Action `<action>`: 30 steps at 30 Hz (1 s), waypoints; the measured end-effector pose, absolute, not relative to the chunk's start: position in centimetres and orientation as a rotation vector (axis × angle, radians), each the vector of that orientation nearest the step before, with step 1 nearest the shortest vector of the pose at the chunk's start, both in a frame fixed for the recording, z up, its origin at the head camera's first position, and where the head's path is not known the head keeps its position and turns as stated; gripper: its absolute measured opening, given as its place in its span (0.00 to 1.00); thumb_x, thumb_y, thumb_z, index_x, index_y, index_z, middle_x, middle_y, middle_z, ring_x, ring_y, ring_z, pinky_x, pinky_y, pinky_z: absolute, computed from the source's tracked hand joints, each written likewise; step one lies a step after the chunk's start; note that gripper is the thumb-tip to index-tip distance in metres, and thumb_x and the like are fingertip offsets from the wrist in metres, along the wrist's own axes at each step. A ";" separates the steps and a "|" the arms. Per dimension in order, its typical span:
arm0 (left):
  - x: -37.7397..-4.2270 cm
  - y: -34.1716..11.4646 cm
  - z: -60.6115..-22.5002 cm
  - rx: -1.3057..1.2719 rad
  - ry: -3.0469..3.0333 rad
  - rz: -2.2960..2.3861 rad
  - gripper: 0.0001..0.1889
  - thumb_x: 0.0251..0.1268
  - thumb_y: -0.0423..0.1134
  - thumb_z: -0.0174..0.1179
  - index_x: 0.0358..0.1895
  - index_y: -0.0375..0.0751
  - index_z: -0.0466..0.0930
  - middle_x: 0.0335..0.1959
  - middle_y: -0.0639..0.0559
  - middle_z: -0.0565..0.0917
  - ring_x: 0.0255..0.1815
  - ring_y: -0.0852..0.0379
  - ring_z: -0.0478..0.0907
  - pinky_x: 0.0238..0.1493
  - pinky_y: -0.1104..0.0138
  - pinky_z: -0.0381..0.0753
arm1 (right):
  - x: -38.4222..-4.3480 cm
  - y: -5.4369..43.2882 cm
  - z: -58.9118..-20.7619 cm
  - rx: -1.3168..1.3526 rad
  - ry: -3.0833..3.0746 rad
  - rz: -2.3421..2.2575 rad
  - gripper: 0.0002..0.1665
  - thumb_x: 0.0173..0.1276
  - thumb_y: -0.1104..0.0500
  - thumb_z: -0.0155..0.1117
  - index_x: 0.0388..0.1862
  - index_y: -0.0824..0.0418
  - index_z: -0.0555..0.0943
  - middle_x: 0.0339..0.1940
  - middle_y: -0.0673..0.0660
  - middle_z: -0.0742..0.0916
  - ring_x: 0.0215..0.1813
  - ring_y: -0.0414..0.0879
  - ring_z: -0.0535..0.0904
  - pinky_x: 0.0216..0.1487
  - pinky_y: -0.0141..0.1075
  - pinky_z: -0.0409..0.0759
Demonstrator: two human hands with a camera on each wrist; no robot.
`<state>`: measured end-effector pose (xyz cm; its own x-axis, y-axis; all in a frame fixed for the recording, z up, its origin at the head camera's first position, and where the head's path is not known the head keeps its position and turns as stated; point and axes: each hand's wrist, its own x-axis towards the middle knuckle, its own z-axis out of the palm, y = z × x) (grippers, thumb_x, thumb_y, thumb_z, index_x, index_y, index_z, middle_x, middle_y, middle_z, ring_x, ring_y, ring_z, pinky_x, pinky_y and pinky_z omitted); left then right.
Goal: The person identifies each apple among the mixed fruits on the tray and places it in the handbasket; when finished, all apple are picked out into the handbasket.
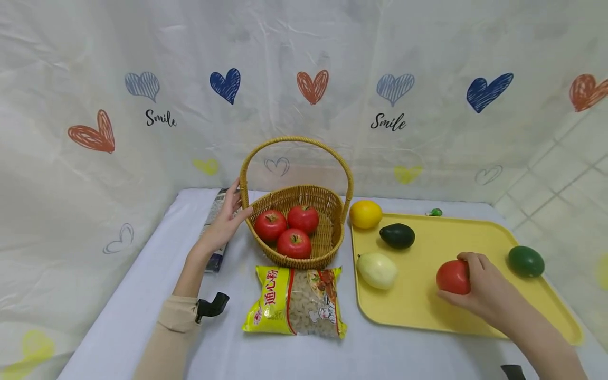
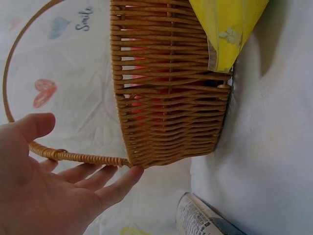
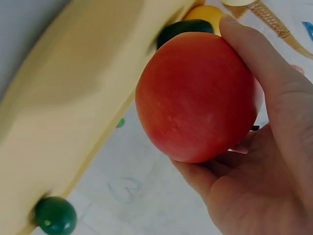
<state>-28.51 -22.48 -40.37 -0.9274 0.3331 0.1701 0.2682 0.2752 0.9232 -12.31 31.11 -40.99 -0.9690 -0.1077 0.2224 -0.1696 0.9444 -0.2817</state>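
Observation:
My right hand (image 1: 489, 290) grips a red apple (image 1: 453, 277) above the yellow tray (image 1: 427, 311). In the right wrist view, thumb and fingers curl round opposite sides of this apple (image 3: 195, 98). A wicker basket (image 1: 328, 256) with a tall hooped handle holds three red apples (image 1: 294, 243). My left hand (image 1: 225, 219) is at the basket's left side. The left wrist view has its fingers extended against the lower end of the handle (image 2: 90, 158), with the thumb held apart. Through the weave (image 2: 171, 122), red shows from the apples inside.
A yellow lemon (image 1: 366, 214), an avocado (image 1: 397, 236) and a pale pear (image 1: 377, 271) lie at the tray's left side. A dark green fruit (image 1: 525, 261) sits on its right. A pasta bag (image 1: 309, 303) lies before the basket, a printed packet (image 1: 215, 262) left of it.

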 end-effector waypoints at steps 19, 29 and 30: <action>-28.1 -22.0 -40.5 0.595 2.489 1.747 0.43 0.82 0.46 0.50 0.84 0.63 0.27 0.86 0.35 0.43 0.86 0.33 0.43 0.80 0.34 0.51 | -16.1 21.5 -37.4 0.714 -2.653 0.511 0.45 0.49 0.50 0.86 0.64 0.58 0.75 0.61 0.59 0.81 0.54 0.56 0.82 0.44 0.50 0.90; -28.2 -22.8 -40.5 0.606 2.501 1.736 0.44 0.83 0.45 0.50 0.84 0.60 0.25 0.86 0.35 0.43 0.86 0.33 0.43 0.79 0.34 0.52 | -19.0 14.7 -37.2 0.937 -2.669 0.582 0.45 0.58 0.42 0.80 0.72 0.49 0.72 0.67 0.58 0.77 0.61 0.52 0.79 0.53 0.44 0.88; -28.3 -22.6 -40.5 0.618 2.493 1.738 0.44 0.83 0.45 0.50 0.84 0.60 0.25 0.86 0.35 0.42 0.86 0.33 0.43 0.79 0.34 0.51 | -19.3 14.3 -37.2 0.953 -2.670 0.575 0.44 0.59 0.42 0.80 0.72 0.50 0.73 0.67 0.58 0.77 0.61 0.52 0.78 0.54 0.44 0.88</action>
<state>-28.31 -22.61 -40.48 -0.9198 0.3429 0.1909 0.2977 0.2929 0.9086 -19.31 14.25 -37.17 -0.7555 -0.5501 0.3559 -0.6478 0.7083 -0.2805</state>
